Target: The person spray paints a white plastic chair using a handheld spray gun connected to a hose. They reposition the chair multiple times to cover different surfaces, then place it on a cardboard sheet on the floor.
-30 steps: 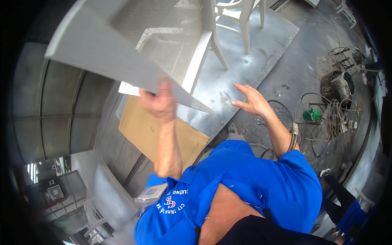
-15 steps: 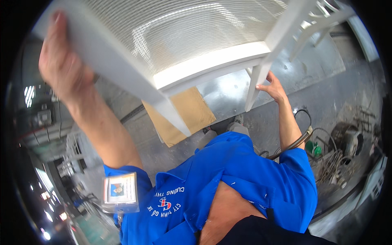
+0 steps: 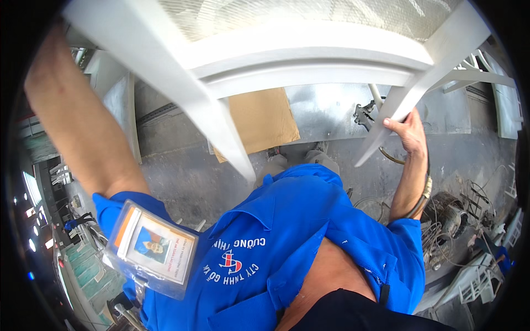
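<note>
A white chair (image 3: 309,76) with a woven mesh panel (image 3: 298,22) fills the top of the view, its two tapered legs pointing toward me. My right hand (image 3: 411,131) is closed around the right leg (image 3: 389,116), thumb on its near face. Just beyond that leg shows a dark metal tool (image 3: 363,115) resembling a spray gun; whether my fingers also hold it is hidden. A hose (image 3: 422,201) runs along my right forearm. My left forearm (image 3: 83,116) reaches up past the chair's left side (image 3: 138,38), and the hand is lost beyond the dark rim.
Brown cardboard (image 3: 262,118) lies by my feet, beside a shiny metal sheet (image 3: 441,113). Tangled hoses and a round, dirty machine (image 3: 447,212) stand on the floor at right. More white furniture parts (image 3: 469,281) are at lower right.
The chair has swung round and come nearer, its crossbar now more level. My left hand has passed out of sight at upper left. The right hand, still on the leg, has moved right.
</note>
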Available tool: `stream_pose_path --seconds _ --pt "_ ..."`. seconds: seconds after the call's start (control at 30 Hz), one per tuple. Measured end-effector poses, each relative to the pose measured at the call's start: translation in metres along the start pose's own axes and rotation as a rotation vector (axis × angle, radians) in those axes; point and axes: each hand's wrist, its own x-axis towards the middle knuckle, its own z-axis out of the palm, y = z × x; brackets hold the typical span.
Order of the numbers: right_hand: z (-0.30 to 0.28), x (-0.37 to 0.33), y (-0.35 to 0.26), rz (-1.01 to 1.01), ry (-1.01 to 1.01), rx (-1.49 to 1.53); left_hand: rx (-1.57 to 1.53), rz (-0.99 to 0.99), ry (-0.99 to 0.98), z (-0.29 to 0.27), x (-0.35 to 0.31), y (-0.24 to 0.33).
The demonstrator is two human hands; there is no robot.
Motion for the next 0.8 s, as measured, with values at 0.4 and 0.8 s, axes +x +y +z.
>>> stream_pose_path --seconds 0.4,0.8 --pt "0.104 -0.092 -0.114 -0.013 -0.218 -0.193 -0.184 -0.586 0.478 -0.26 -0.087 -0.149" --pt "0.138 -0.128 -0.122 0.304 -0.264 -0.284 -0.183 -0.843 0.62 -0.287 -0.117 -0.229"
